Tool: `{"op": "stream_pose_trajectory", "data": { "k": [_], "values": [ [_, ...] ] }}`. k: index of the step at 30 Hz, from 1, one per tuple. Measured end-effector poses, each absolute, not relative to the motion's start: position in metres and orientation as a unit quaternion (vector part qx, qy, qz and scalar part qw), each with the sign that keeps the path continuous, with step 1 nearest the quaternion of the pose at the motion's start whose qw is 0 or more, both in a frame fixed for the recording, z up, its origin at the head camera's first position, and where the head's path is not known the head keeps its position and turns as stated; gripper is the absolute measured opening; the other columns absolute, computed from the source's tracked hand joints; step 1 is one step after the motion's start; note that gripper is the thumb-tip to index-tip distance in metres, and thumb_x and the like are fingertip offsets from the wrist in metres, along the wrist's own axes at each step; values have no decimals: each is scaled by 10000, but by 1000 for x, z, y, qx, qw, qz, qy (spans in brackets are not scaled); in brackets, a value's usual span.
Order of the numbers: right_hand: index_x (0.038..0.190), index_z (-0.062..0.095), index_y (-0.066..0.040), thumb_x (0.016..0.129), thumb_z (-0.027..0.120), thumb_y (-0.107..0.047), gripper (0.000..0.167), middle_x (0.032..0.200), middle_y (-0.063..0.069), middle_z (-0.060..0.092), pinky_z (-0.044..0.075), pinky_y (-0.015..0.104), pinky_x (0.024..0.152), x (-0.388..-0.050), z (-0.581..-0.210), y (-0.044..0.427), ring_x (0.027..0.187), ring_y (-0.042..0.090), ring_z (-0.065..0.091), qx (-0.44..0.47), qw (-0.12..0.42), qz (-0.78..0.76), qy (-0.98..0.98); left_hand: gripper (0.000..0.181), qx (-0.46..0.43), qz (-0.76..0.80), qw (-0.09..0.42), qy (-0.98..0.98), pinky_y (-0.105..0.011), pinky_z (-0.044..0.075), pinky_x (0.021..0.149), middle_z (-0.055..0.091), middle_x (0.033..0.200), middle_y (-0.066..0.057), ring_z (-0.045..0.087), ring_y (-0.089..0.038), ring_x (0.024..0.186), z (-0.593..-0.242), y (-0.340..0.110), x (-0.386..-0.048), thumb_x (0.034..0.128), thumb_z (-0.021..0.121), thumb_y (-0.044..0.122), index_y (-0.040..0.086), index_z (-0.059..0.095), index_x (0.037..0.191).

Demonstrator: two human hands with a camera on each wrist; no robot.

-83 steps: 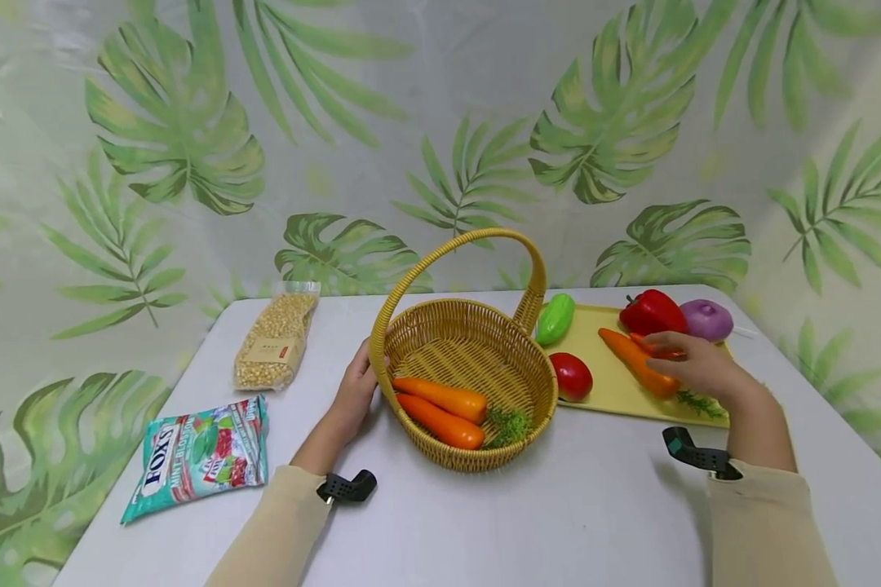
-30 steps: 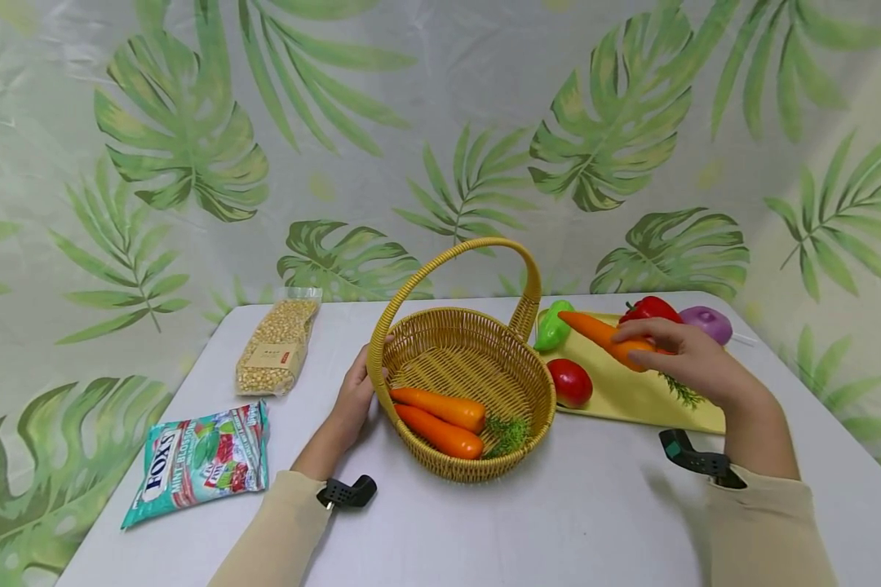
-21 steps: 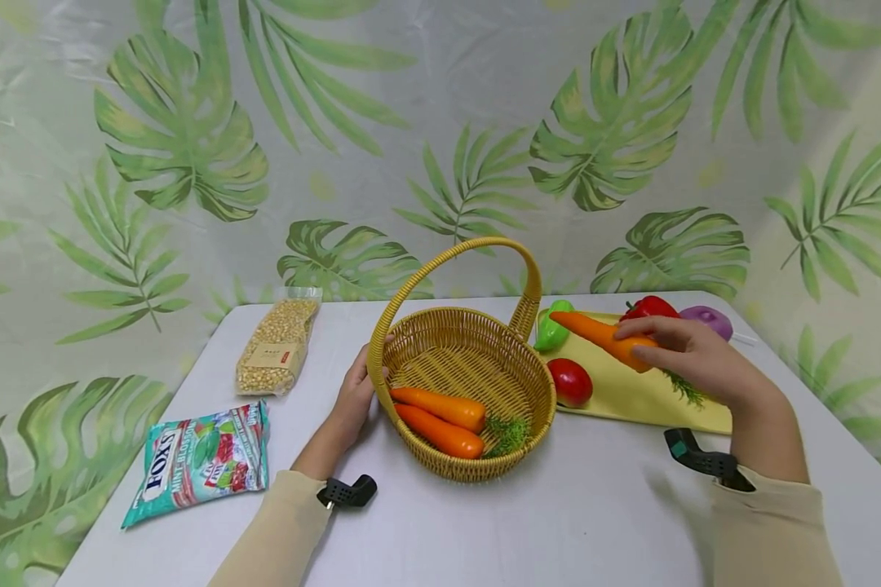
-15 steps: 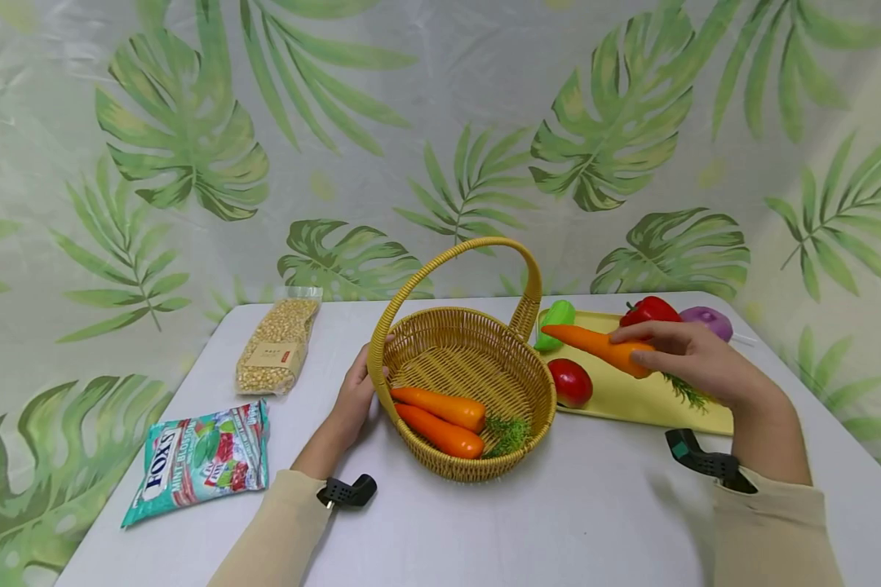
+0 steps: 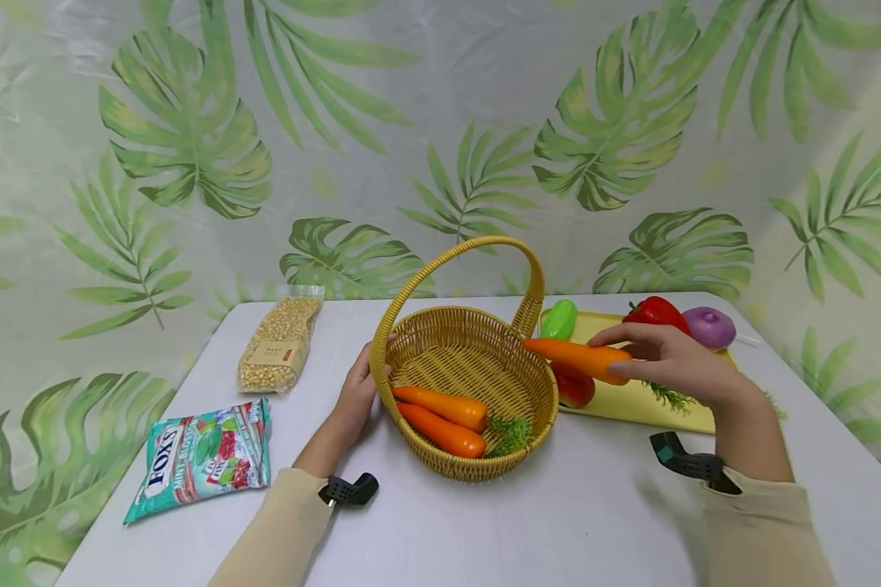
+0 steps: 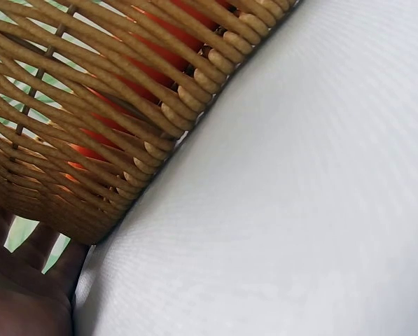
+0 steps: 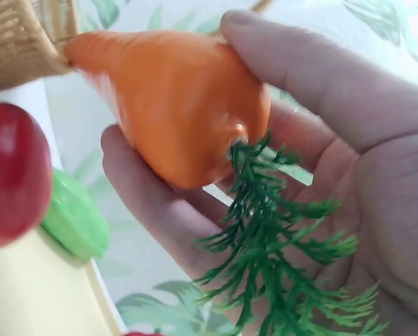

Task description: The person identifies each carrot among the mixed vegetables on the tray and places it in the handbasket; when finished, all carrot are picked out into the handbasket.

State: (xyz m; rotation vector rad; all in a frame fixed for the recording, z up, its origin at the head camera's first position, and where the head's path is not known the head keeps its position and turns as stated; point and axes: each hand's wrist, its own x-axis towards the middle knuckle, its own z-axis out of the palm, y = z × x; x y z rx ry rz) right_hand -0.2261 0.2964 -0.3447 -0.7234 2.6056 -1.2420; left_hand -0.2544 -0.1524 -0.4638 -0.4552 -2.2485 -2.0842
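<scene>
In the head view, my right hand [image 5: 679, 363] pinches an orange carrot [image 5: 576, 359] between thumb and fingers. The tip points left over the right rim of a yellow wicker basket [image 5: 455, 469]. Green leaves [image 7: 265, 231] hang from the carrot's thick end in the right wrist view. My left hand [image 5: 352, 399] holds the basket's left side at the handle base; some fingers are hidden behind it. Two carrots [image 5: 444, 428] with green tops lie inside the basket. Behind the held carrot is a red rounded fruit [image 5: 574, 390], partly covered.
A yellow tray [image 5: 661, 416] on the right bears the red fruit, a green ridged vegetable [image 5: 560, 319], a red bell pepper [image 5: 655, 311] and a purple onion [image 5: 709, 327]. On the left lie a bag of corn kernels [image 5: 279, 346] and a teal candy bag [image 5: 200, 461].
My right hand has taken the carrot up from the tray and carried it left to the basket's rim, its tip now lower. The left hand and basket have hardly moved.
</scene>
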Motion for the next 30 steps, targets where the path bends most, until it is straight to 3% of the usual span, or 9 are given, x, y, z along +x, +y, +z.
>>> {"op": "stream_pose_trajectory", "data": {
  "k": [8,12,16,22,30],
  "values": [
    [1226,663,-225,937,692,-280,295,1118,43,684,518,287,776,-228,-345,277,894,163,638,-235,74,-387,889,484,-152,-671,22,-726,-528,152,1242,384,1576,-49,285,-252,1504,-462,-151,-254,1002,427,120,159,418,1484],
    [1218,689,-240,914,719,-318,316,1115,11,695,510,279,763,-230,-346,270,960,174,596,-222,61,-371,900,486,-152,-670,20,-726,-532,141,1245,374,1584,-36,277,-244,1507,-462,-151,-255,1005,422,127,178,414,1489],
    [1221,697,-218,903,730,-332,339,1133,20,697,535,298,808,-235,-350,259,1039,218,596,-220,54,-364,903,483,-152,-672,22,-724,-527,141,1246,379,1582,-38,277,-243,1508,-462,-151,-255,1007,425,121,177,420,1486],
    [1222,689,-270,877,743,-412,378,1169,1,679,534,327,866,-237,-354,245,1094,220,587,-205,53,-352,911,482,-151,-672,21,-725,-524,149,1240,381,1578,-49,284,-255,1503,-462,-151,-255,1008,429,129,178,419,1487],
    [1213,698,-215,888,748,-342,353,1141,32,693,551,312,828,-236,-356,231,1044,212,594,-219,22,-342,913,474,-148,-669,21,-728,-528,162,1238,388,1570,-60,295,-265,1498,-463,-153,-254,1009,426,128,161,417,1482]
  ]
}}
